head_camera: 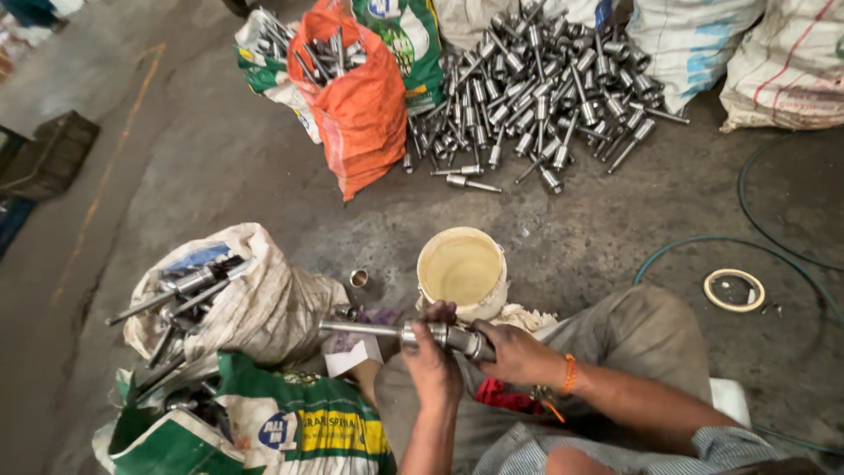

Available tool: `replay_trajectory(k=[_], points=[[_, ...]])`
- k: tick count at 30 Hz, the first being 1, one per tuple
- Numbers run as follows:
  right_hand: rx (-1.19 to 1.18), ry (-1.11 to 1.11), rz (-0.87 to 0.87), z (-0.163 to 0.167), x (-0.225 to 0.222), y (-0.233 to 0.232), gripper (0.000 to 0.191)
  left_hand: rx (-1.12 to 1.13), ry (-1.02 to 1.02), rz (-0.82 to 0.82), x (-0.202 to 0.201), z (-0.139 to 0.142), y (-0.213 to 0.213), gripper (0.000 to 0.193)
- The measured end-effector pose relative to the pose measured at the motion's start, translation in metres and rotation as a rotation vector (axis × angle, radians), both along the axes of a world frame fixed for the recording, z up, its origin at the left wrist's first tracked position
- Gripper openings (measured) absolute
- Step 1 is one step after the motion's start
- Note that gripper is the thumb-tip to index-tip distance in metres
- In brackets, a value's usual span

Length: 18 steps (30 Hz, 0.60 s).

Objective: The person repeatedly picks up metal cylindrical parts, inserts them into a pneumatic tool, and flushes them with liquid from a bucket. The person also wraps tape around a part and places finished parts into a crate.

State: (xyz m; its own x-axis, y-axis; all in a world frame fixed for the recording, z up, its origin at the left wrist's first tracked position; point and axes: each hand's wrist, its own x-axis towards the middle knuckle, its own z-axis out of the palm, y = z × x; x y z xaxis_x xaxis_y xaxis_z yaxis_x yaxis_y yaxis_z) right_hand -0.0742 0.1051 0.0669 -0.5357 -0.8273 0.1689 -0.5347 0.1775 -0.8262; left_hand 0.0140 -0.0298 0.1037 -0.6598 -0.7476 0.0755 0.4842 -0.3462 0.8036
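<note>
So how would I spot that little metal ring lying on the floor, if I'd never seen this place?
Start at the cream plastic bucket on the concrete floor, just beyond the person's hands. Look immediately to its left, before the white sack of rods. The metal ring lies there alone: short, hollow and round, while every other metal part nearby is long.

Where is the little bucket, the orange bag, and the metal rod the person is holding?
bucket [492, 303]: head view, on its cream outer wall.
orange bag [360, 114]: head view, on its front side.
metal rod [360, 329]: head view, on the thin shaft left of the hands.
</note>
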Motion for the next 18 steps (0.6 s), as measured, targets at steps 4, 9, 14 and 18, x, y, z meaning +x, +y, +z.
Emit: replay_trajectory(k=[4,9,14,18], points=[[0.117,0.121,-0.039,-0.020,-0.003,0.004,0.058,-0.206,-0.280,0.033,-0.006,-0.020,0.017,0.049],[-0.311,-0.238,0.298,-0.058,-0.016,0.002,0.050,-0.399,-0.540,0.044,-0.011,-0.045,0.016,0.050],[-0.087,-1.316,0.661,-0.072,-0.014,0.026,0.050,-0.554,-0.136,-0.550,-0.004,-0.029,-0.002,0.069],[-0.115,-1.129,0.619,-0.051,-0.018,0.035,0.062,-0.963,-0.165,-0.571,-0.007,0.009,-0.020,0.100]])
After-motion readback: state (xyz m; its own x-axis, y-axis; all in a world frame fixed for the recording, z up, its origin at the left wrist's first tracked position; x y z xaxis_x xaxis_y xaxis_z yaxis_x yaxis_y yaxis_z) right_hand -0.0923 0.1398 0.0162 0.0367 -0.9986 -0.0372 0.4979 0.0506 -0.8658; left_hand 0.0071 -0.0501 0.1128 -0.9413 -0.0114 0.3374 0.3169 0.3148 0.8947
